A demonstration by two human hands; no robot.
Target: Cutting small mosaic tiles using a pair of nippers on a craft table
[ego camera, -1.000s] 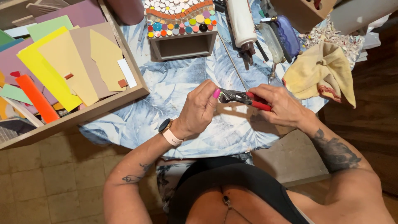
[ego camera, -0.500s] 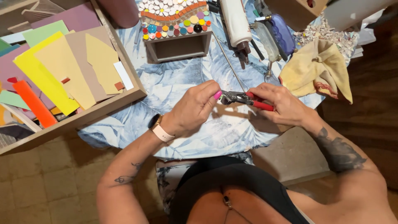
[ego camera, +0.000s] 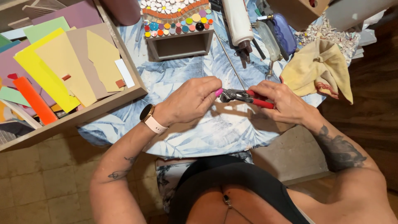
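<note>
My right hand (ego camera: pixel 277 101) grips the red handles of a pair of nippers (ego camera: pixel 244 96), whose metal jaws point left. My left hand (ego camera: pixel 188 101) has its fingers curled and pinched right at the jaws; whatever small piece it holds there is hidden by the fingers. Both hands hover over a table covered with a blue leaf-patterned cloth (ego camera: pixel 215 128). A pale watch sits on my left wrist.
A wooden tray (ego camera: pixel 103 105) of coloured sheets lies at the left. A small wooden box (ego camera: pixel 179 45) topped with round coloured mosaic tiles stands behind my hands. A white tube (ego camera: pixel 238 23), a blue tool (ego camera: pixel 282 31) and a yellow rag (ego camera: pixel 321 68) lie at the back right.
Both hands stay together at the nippers with the same grip. The view has shifted slightly; nothing on the table has moved.
</note>
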